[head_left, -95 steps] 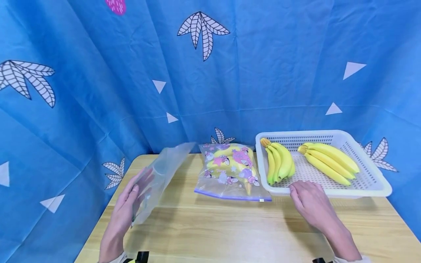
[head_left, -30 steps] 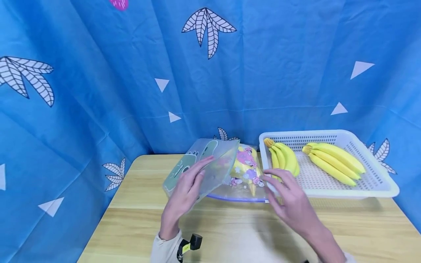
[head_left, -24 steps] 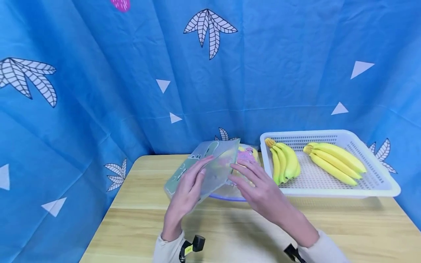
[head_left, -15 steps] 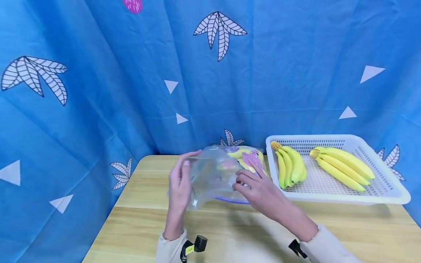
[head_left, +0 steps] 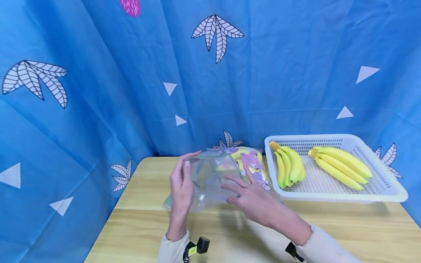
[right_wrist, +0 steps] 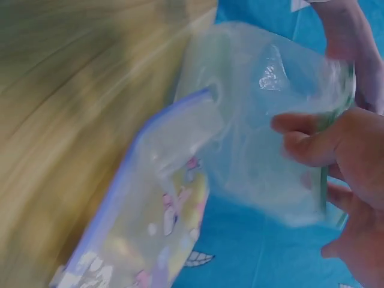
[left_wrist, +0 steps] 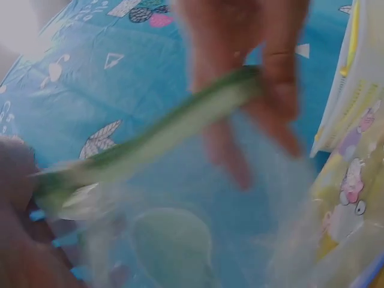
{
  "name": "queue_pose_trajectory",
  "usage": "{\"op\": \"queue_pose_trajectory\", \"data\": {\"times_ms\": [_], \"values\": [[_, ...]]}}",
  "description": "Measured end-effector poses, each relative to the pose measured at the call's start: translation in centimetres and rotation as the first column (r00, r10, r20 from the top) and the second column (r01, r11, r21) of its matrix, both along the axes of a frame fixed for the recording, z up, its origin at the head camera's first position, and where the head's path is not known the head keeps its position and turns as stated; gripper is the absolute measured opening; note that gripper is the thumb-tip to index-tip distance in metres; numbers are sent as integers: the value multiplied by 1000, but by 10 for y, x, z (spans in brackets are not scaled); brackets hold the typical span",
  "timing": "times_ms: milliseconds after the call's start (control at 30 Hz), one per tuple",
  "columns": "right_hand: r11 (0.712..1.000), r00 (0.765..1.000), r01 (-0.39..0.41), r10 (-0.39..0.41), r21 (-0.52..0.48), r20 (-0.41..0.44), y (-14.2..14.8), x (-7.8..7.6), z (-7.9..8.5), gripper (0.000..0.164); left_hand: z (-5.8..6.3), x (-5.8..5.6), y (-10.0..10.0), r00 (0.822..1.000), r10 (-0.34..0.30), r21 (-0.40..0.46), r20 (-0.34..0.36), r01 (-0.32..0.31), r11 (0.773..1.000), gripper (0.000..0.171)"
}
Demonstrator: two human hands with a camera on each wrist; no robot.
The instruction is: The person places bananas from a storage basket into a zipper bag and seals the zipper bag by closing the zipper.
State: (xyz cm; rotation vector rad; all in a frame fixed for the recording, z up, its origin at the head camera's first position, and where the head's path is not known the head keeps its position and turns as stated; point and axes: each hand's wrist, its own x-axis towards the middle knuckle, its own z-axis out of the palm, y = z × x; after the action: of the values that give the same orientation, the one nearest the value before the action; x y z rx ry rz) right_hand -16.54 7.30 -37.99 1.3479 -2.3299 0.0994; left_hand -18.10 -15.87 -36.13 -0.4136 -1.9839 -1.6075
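Blue leaf-print curtain [head_left: 289, 73] behind wooden table [head_left: 141, 226]

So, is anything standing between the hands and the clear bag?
Nothing visible does: the left hand grips the clear bag by its mouth, and the right hand is at the same green-edged opening. The patterned bag lies behind, not between.

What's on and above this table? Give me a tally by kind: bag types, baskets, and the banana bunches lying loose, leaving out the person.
Green-edged bag: 1
Patterned bag: 1
White basket: 1
Banana bunches in the basket: 2
Total: 5
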Motion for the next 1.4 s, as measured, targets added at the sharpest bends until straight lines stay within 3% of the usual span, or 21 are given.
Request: {"op": "queue_pose_trajectory", "data": {"times_ms": [133,333,567,700,833,933,1000,1067,1200,1267,1400], "values": [[999,1000,20,-20,-32,9,7,0,-6,26,-2,-1,-7,998,59,32,35,-60,998,30],[976,998,26,-37,-215,-49,9,-10,-9,30,-3,1,-6,988,49,-93,149,-35,995,30],[966,998,31,-46,-258,-53,13,-17,-13,22,-2,5,-4,968,77,-213,240,-25,977,35],[957,995,60,-80,-285,-57,14,-21,-12,19,4,15,-2,942,67,-373,329,64,926,50],[945,992,84,-108,-317,-59,12,-27,-8,23,13,31,3,906,66,-527,418,182,830,63],[942,990,94,-121,-322,-66,12,-30,-6,28,17,42,7,890,110,-612,442,209,762,50],[944,990,94,-122,-317,-69,12,-31,-5,29,18,44,9,890,166,-640,425,166,751,34],[948,991,86,-112,-305,-69,14,-29,-4,28,17,42,10,898,219,-630,381,78,772,28],[962,994,58,-82,-268,-79,18,-22,-7,25,12,30,10,923,334,-568,193,-172,805,28],[967,994,39,-63,-250,-86,18,-16,-10,24,8,25,9,928,360,-528,98,-258,809,27],[974,994,31,-53,-226,-94,14,-7,-16,23,3,18,8,936,351,-446,-10,-319,837,31]]}}
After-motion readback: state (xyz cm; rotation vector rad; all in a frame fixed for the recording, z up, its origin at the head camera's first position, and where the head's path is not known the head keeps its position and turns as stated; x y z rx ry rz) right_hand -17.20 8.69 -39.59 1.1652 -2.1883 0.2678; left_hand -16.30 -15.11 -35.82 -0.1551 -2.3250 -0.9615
